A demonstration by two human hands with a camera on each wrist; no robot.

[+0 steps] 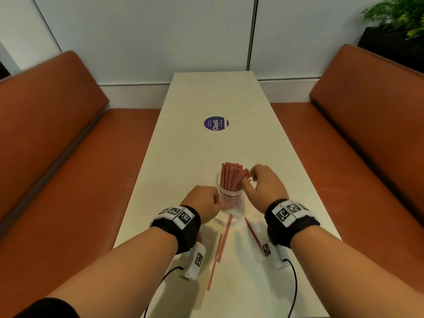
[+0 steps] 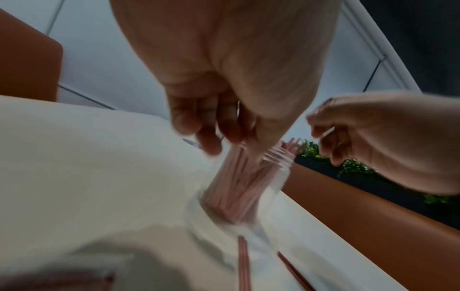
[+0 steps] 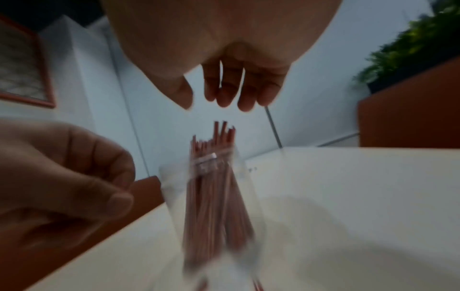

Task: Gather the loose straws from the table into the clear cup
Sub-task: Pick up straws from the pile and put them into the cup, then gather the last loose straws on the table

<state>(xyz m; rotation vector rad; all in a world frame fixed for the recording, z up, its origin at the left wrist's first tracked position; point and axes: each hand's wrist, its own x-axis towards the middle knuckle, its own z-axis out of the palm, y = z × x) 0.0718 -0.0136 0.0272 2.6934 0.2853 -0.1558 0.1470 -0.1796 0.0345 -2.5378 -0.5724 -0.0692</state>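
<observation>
A clear cup (image 1: 230, 204) stands on the white table (image 1: 206, 92), packed with red straws (image 1: 232, 177) that lean to the right. My left hand (image 1: 214, 199) sits beside the cup's left wall with its fingers curled; in the right wrist view the left hand (image 3: 117, 181) holds nothing and stays a little apart from the cup (image 3: 248, 196). My right hand (image 1: 249, 180) hovers by the straw tops, fingers relaxed and empty (image 3: 204, 104). Loose straws (image 1: 223, 239) lie just in front of the cup, and another loose straw (image 1: 252, 234) lies under my right wrist.
Orange bench seats (image 1: 68, 157) flank the narrow table on both sides. A purple round sticker (image 1: 216, 123) lies further up the table. A potted plant (image 1: 399, 17) stands at the far right, and a white panelled wall closes the far end.
</observation>
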